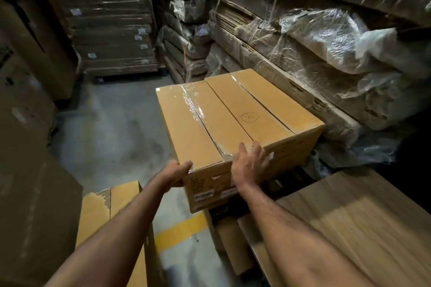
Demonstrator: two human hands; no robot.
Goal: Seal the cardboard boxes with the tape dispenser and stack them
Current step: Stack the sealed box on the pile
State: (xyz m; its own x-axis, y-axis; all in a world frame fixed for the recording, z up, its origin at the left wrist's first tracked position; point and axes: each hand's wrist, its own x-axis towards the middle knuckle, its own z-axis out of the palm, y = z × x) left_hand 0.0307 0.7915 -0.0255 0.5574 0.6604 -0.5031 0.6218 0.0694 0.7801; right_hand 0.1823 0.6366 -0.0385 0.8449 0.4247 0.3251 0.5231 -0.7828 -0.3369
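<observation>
A sealed brown cardboard box (224, 119) with clear tape along its top seam sits in the middle of the head view, next to a second box (275, 105) on its right. My left hand (178, 173) grips the taped box's near left corner, fingers curled over the top edge. My right hand (249, 163) presses on the near edge with spread fingers, palm against the front face. Another cardboard box (112, 207) stands on the floor at lower left. No tape dispenser is in sight.
Plastic-wrapped bundles of flat cardboard (326, 49) are piled along the right. Stacked cartons (109, 21) fill the back left. A wooden surface (363, 216) lies at lower right. The grey concrete floor (112, 128) has a yellow line (179, 228).
</observation>
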